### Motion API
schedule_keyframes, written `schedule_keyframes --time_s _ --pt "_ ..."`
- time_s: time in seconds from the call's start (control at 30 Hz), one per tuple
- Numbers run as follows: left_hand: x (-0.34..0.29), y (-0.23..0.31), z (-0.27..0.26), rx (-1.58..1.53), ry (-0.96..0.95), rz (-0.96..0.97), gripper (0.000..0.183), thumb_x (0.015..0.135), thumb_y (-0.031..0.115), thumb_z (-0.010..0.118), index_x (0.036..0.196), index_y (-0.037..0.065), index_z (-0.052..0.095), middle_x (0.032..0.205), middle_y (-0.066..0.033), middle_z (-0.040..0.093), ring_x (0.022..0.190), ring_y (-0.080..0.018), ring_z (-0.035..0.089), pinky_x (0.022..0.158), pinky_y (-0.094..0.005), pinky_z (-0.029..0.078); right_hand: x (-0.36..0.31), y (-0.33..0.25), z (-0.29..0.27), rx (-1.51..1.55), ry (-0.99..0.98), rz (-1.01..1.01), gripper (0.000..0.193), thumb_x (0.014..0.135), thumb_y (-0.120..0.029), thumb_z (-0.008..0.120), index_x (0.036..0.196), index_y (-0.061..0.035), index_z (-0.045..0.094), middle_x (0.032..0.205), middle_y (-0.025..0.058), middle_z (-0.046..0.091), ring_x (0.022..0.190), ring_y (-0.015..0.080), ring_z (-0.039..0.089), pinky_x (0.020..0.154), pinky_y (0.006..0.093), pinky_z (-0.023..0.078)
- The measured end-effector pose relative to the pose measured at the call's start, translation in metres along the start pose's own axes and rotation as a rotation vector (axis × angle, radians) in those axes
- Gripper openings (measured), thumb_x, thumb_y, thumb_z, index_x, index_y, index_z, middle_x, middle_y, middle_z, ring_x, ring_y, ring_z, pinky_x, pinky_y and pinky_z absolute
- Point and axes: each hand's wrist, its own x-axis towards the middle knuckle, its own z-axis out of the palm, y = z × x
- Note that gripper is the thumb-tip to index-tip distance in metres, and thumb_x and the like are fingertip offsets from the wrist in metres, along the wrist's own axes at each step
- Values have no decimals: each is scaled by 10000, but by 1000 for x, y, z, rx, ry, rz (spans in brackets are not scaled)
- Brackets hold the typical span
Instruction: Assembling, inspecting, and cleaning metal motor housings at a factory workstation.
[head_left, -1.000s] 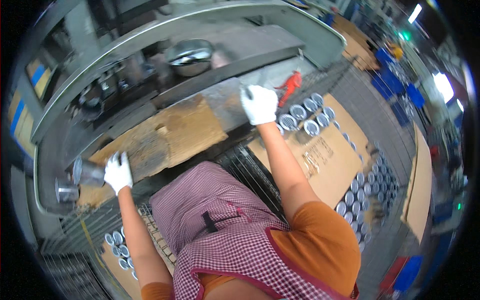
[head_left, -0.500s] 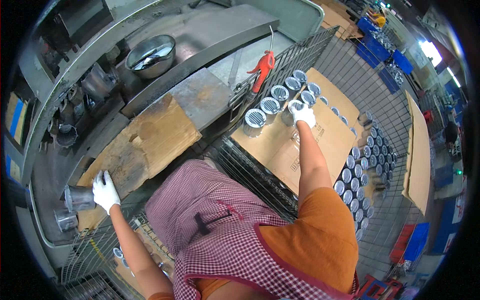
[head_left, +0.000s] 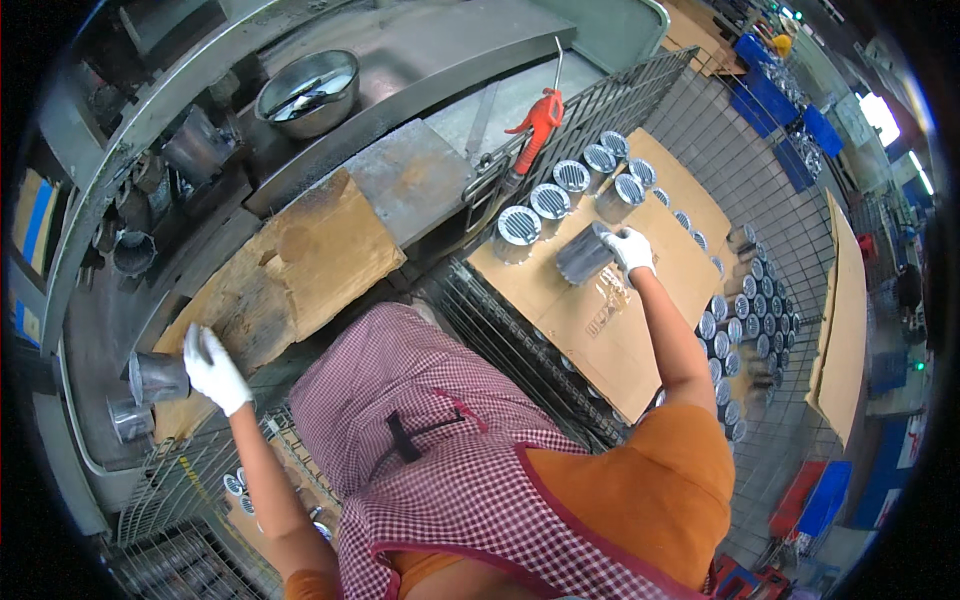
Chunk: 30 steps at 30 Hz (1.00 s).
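Note:
My right hand (head_left: pixel 630 250), in a white glove, grips a grey metal cylinder (head_left: pixel 584 254) by one end. That cylinder lies tilted on its side over the cardboard sheet (head_left: pixel 640 300) in the wire cage on the right. Behind it stand several upright cylinders with slotted shiny tops, one of them the nearest cylinder (head_left: pixel 519 228) at the left corner. On the far left my left hand (head_left: pixel 215 370), also gloved, is open with its fingers stretched out. It is beside another metal cylinder (head_left: pixel 160 378) at the end of the scorched cardboard (head_left: pixel 300 262); whether they touch, I cannot tell.
A red air blow gun (head_left: pixel 540 125) hangs on the cage's wire wall (head_left: pixel 625 105). A metal bowl (head_left: pixel 310 95) with liquid and pieces sits on the machine ledge. More cylinders fill the cage's right side, and a second cage (head_left: pixel 160 500) stands at lower left.
My right hand has pulled a cylinder toward me and tipped it from upright onto its side. My left hand has shifted slightly, its fingers turning edge-on.

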Motion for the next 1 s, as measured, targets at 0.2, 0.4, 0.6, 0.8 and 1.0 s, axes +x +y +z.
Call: schedule_keyframes --time_s 0.2,0.4,0.6,0.8,1.0 --pt "-76 151 -4 -443 -421 584 768 575 485 846 1056 -74 632 1063 -255 648 990 -424 624 907 -464 484 -114 -66 -20 882 -480 208 210 862 -247 639 861 -37 649 723 44 617 521 89 486 460 233 386" --pt "-108 217 16 -943 -657 615 1296 374 534 911 1387 -62 365 1352 -255 477 1200 -400 521 1023 -452 414 -203 -138 25 1433 -1044 372 332 951 -260 491 1211 -68 569 1086 87 658 836 147 623 683 279 502" --pt "-111 183 -16 -1067 -1177 270 1017 538 489 867 1370 108 424 1361 -85 498 1323 -237 404 1149 -391 197 -245 -184 51 1756 -1475 302 410 1023 -303 364 1289 -31 517 1270 139 585 1159 246 581 988 410 495" --pt "-81 193 -55 -843 -1054 468 591 784 262 717 1295 89 475 1289 -86 542 1201 -199 521 1051 -380 402 -259 -193 62 1808 -1612 -60 458 1032 -361 342 1376 -81 456 1374 98 514 1245 231 509 1052 397 437" --pt "-80 191 -56 -880 -1024 438 622 745 269 730 1282 75 482 1264 -97 552 1170 -214 533 1027 -380 409 -262 -192 62 1932 -1772 -26 430 1043 -298 315 1407 -92 415 1412 82 476 1269 199 479 1096 364 387"
